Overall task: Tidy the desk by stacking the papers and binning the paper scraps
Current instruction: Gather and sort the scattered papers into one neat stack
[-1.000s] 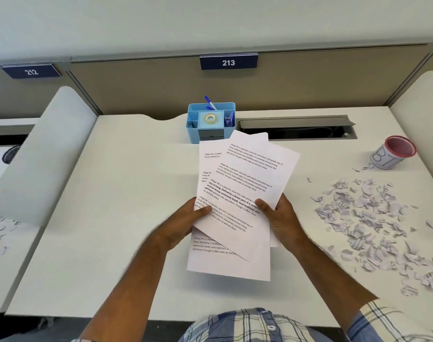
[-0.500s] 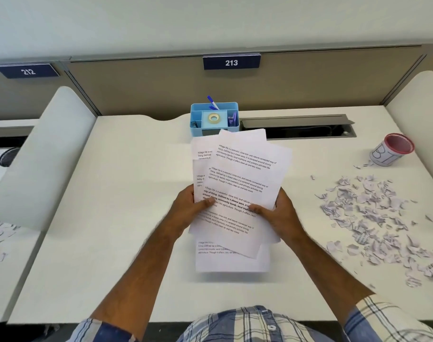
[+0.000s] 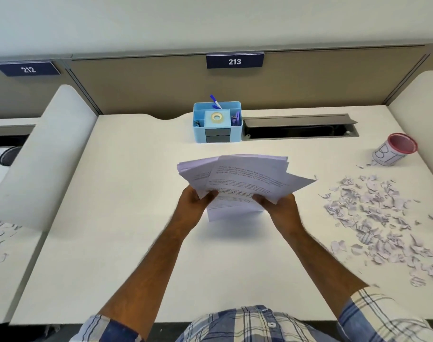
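**Papers held in both hands above the desk**

Papers (image 3: 245, 178), printed and fanned unevenly, are lifted clear of the white desk (image 3: 126, 218) at its middle. The left hand (image 3: 194, 202) pinches their near left edge with thumb on top; the right hand (image 3: 279, 206) clamps the near right edge likewise. Paper scraps (image 3: 376, 218) lie scattered on the right side, near a red-rimmed cup (image 3: 395, 153) at the far right. A blue organiser (image 3: 217, 124) stands beyond the sheets.

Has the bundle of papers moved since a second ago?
Yes. The papers have tipped back flatter, far edges dropping from overlapping the blue organizer to clear below it.
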### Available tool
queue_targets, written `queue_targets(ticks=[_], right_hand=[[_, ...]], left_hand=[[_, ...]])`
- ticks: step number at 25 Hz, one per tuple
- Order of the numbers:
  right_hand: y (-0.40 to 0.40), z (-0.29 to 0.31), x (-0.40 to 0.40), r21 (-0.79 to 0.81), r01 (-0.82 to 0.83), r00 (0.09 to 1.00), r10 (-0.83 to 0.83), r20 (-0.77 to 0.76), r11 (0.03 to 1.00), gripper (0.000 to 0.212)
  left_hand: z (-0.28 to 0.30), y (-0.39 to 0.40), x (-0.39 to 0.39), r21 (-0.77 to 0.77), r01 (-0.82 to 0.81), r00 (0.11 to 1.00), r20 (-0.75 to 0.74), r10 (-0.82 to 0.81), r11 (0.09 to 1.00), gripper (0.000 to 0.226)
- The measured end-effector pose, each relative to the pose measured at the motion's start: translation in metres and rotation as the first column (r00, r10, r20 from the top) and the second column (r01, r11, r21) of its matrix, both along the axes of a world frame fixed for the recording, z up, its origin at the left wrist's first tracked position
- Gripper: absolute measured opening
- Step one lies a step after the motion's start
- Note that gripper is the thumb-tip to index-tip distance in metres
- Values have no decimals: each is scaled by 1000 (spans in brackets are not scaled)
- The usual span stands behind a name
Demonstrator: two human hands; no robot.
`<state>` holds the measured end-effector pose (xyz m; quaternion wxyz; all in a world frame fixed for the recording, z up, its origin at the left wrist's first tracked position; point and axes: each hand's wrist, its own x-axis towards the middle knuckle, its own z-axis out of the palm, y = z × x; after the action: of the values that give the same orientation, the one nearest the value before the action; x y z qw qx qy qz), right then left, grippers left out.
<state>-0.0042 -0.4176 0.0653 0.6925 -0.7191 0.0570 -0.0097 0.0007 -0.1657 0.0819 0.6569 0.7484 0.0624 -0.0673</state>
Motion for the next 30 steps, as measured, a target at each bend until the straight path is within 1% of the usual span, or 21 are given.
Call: queue_targets(ticks=[5, 10, 13, 15, 18, 20, 22, 24, 26, 28, 30], right_hand=[[-1, -7, 2, -33, -39, 999, 39, -17, 999, 35], [-4, -14, 10, 15, -15, 998, 16, -69, 1000, 40], [-9, -14, 20, 31, -37, 993, 41, -110, 999, 41], [-10, -15, 25, 52, -59, 988, 66, -139, 997, 43], [-13, -27, 26, 203, -26, 974, 70, -214, 979, 48], [-17, -41, 24, 300, 4, 959, 81, -272, 954, 52], [-20, -57, 21, 327, 21, 941, 92, -327, 945, 54], [-20, -70, 19, 305, 33, 921, 90, -380, 952, 54], [-19, -79, 17, 256, 19, 903, 93, -420, 966, 53], [-18, -85, 15, 214, -5, 899, 98, -426, 977, 50], [-18, -88, 14, 206, -9, 900, 98, -424, 979, 46]], left_hand=[[-5, -2, 0, 54, 40, 999, -15, -39, 998, 28], [-10, -7, 11, 137, 57, 998, -8, -56, 989, 31], [-13, -8, 22, 145, 35, 999, -24, -32, 989, 34], [-14, -9, 28, 101, -16, 997, -74, 23, 995, 37], [-23, -5, 33, 28, -66, 975, -209, 71, 997, 43], [-37, 3, 33, 41, -20, 948, -317, 32, 999, 40], [-53, 9, 28, 73, 76, 915, -402, -41, 994, 33], [-67, 13, 19, 96, 127, 900, -430, -74, 987, 34], [-79, 14, 10, 130, 136, 902, -425, -68, 982, 38], [-89, 13, 1, 176, 131, 909, -413, -48, 976, 36], [-97, 12, -6, 221, 91, 918, -397, 4, 971, 33]])
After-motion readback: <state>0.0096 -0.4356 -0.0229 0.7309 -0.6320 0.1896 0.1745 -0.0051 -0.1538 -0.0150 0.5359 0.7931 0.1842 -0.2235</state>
